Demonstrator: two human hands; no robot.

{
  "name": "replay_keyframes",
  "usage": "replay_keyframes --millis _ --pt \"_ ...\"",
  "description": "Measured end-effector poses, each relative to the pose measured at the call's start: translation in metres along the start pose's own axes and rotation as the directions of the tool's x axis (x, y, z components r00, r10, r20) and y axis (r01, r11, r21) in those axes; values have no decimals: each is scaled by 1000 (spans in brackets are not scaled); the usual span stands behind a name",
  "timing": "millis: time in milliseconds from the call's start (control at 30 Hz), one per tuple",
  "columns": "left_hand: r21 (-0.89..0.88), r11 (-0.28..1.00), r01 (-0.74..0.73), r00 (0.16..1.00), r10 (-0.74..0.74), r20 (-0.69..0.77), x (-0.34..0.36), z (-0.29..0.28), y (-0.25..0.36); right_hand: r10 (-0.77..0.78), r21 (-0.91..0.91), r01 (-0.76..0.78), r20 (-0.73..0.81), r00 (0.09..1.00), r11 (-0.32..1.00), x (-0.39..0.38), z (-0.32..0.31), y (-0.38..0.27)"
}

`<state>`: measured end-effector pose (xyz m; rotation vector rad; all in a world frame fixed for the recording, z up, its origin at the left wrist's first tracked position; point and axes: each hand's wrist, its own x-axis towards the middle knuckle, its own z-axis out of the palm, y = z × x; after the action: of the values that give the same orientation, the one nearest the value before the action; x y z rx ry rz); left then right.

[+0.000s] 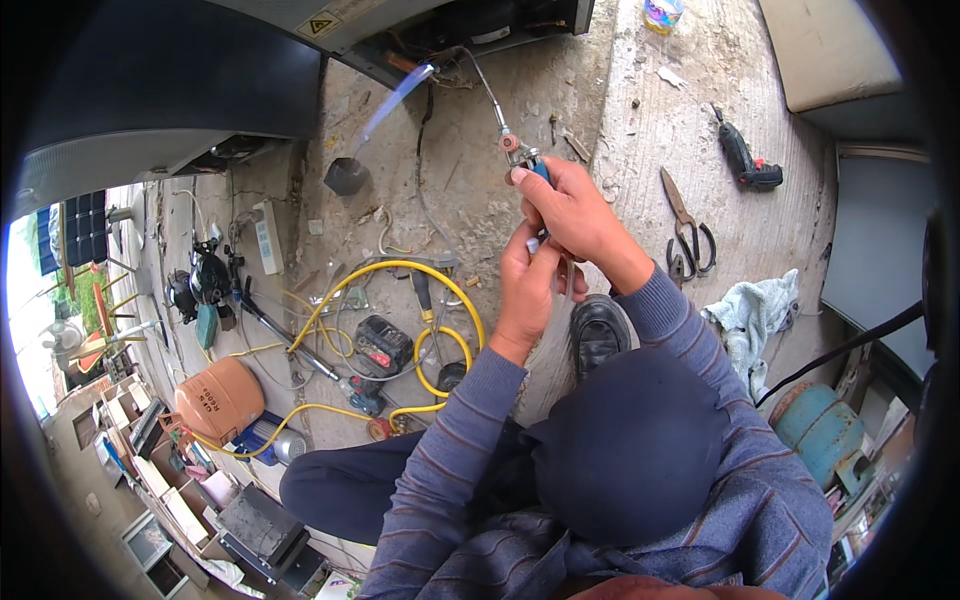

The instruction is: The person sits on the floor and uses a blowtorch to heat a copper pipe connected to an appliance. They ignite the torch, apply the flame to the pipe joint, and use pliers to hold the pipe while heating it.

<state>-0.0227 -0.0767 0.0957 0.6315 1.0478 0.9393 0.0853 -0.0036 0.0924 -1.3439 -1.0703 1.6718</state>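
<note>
My right hand (pixel 578 215) is closed round the blue handle of a gas torch (pixel 508 143). The torch's thin metal neck rises and bends left under the appliance's raised edge. From its tip a long blue flame (pixel 395 103) streams down to the left. Just below, my left hand (pixel 530 290) has its fingers closed on a pale hose (pixel 534 243) at the handle's lower end; my fingers partly hide it. Copper piping (pixel 402 62) shows near the flame, inside the open bottom of a dark appliance (pixel 440 30).
A black cordless screwdriver (pixel 745 155), scissors (pixel 688 225) and a rag (pixel 755 320) lie right on the concrete. To the left are a yellow hose (pixel 478 310), a battery pack (pixel 384 345), an orange-brown gas cylinder (pixel 218 398) and a power strip (pixel 268 238). A teal cylinder (pixel 820 430) stands lower right.
</note>
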Motion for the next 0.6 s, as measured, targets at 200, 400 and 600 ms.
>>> replay_keyframes --millis 200,400,600 --pt "37 998 -56 998 57 -34 8 5 -3 24 -33 -26 -60 998 999 6 1 -1" --pt "-19 999 -43 995 41 -92 1 11 -8 -54 -78 40 -179 982 996 -5 1 -2" --pt "-22 999 -35 987 31 -159 -27 3 5 -79 -201 -13 -441 894 979 -15 -55 68"
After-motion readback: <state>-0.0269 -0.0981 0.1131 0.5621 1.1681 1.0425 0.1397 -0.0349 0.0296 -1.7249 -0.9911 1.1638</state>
